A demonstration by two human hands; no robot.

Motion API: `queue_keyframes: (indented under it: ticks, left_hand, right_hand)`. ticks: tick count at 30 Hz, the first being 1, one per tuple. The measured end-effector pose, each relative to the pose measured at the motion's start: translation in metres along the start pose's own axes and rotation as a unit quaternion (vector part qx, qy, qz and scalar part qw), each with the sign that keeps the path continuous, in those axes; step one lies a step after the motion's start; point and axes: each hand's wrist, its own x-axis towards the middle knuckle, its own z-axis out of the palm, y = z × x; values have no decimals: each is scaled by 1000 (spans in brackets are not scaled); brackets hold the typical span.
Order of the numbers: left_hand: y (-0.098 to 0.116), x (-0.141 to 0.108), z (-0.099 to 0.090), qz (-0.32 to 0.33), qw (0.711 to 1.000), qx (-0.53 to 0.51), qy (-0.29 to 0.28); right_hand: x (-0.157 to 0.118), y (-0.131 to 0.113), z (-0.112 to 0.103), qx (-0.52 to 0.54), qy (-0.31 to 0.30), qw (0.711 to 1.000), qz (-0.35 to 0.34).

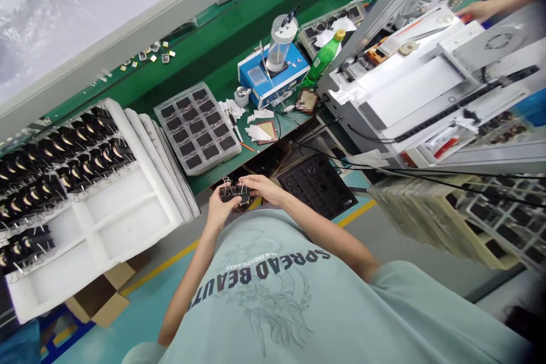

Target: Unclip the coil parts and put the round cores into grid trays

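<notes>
In front of my shirt, both hands hold a small dark part with black binder clips on it, their silver wire handles pointing up. My left hand wraps round its left side with the thumb across the near edge. The fingers of my right hand close on the right side, by a wire handle. My hands partly cover the part, so its exact kind cannot be made out. To the left, a white foam tray carries rows of black clipped pieces like this one.
A clear compartment tray with dark squares lies on the green bench. Behind are a blue device and a green bottle. A black tray sits lower right, near hanging cables. Another person's hand shows far right.
</notes>
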Motion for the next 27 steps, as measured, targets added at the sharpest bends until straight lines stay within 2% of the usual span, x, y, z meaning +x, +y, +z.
queue_keyframes:
  ticks: [2,4,7,10,13,17,23,27]
  left_hand:
    - [-4,-1,0,-5,1000,-13,-6]
    - [-7,-3,-1,-13,1000,-21,-4]
    - [-11,-7,-6,-22,1000,-6,-16]
    - [-11,-10,-10,-36,998,2,-43]
    - [-9,-14,-12,-48,995,10,-89]
    - [-9,-19,-14,-71,988,14,-135]
    - [-28,-26,-29,-149,981,-17,-126]
    - [-53,-24,-49,-210,971,-103,-46]
  right_hand:
    - [-4,-6,8,8,7,1000,-29]
    - [-7,-8,14,7,44,998,-44]
    - [-11,-10,13,19,68,996,-46]
    - [-13,-16,8,10,-4,1000,-22]
    - [-12,-21,9,-53,-77,996,4]
    - [-8,-22,20,-143,-97,985,-2]
    - [6,-11,22,-157,-50,986,-3]
    - [29,15,12,-184,-32,982,29]
